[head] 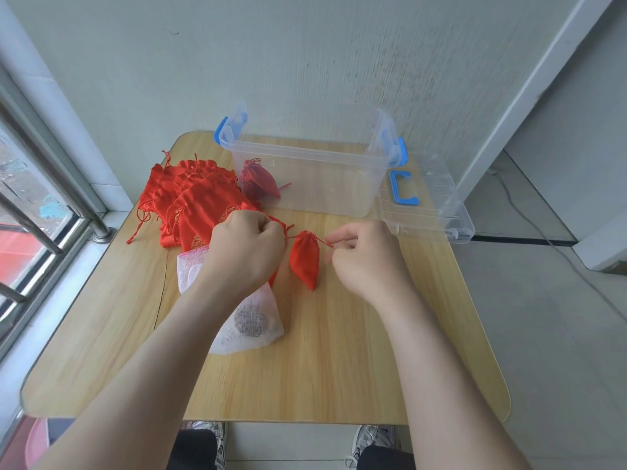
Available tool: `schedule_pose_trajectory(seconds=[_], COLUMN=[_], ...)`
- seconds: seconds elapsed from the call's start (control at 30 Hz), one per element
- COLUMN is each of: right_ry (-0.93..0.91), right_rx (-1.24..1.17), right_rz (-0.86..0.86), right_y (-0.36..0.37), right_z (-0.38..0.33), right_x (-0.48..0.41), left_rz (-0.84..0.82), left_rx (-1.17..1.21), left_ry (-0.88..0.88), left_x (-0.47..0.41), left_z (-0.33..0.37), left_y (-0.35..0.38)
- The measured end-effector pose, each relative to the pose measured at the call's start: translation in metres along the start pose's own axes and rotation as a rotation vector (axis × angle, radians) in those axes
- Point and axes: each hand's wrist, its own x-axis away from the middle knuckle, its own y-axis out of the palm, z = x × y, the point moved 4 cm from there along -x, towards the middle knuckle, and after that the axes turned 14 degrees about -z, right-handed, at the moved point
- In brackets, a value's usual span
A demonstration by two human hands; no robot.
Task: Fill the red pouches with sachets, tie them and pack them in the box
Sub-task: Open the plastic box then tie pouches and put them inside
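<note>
I have the filled pouch hanging in front of the box, lifted just off the table so its own weight helps the neck close. My left hand is curled into a fist around one end of the drawstring, and my right hand pinches the other end between thumb and forefinger, the other fingers loosely curled. Pulling the two ends apart is what cinches the mouth, which already looks gathered tight; I judge a knot comes next.

One tied pouch lies in the box's left end, so most of its floor is free. The empty pouches are heaped left of the box, the mesh bag of sachets lies in front of it under my left wrist, and the lid rests to its right, overhanging the table edge. The path to the box's near wall is open.
</note>
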Motion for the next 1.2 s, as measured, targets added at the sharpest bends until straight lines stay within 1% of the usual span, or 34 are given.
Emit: schedule_pose_trajectory(seconds=[0.07, 0.2, 0.33, 0.43, 0.63, 0.77, 0.97, 1.2], right_ry=[0.004, -0.015, -0.046, -0.060, -0.066, -0.040, -0.044, -0.060], right_rx=[-0.016, -0.062, -0.085, -0.056, 0.038, 0.025, -0.005, -0.112], right_rz=[-0.030, -0.087, -0.094, -0.095, -0.089, -0.106, -0.075, -0.063], right_y=[0.000, 0.001, 0.002, 0.004, 0.008, 0.006, 0.004, 0.005], right_z=[-0.002, -0.007, -0.009, -0.008, -0.006, -0.005, -0.010, -0.020], right_x=[0.003, 0.005, 0.004, 0.002, 0.000, 0.000, 0.003, 0.007], left_rz=[-0.005, -0.070, -0.080, -0.107, -0.190, -0.244, -0.118, -0.167], left_rx=[-0.006, 0.003, -0.101, -0.163, -0.210, -0.143, -0.021, 0.162], left_ry=[0.013, 0.021, 0.098, 0.153, 0.125, 0.107, 0.104, 0.026], left_x=[0.001, 0.003, 0.002, 0.000, 0.000, 0.002, 0.003, 0.004], left_z=[0.001, 0.005, 0.007, 0.006, 0.001, 0.003, 0.009, 0.008], left_y=[0.001, 0.005, 0.008, 0.011, 0.012, 0.013, 0.007, 0.008])
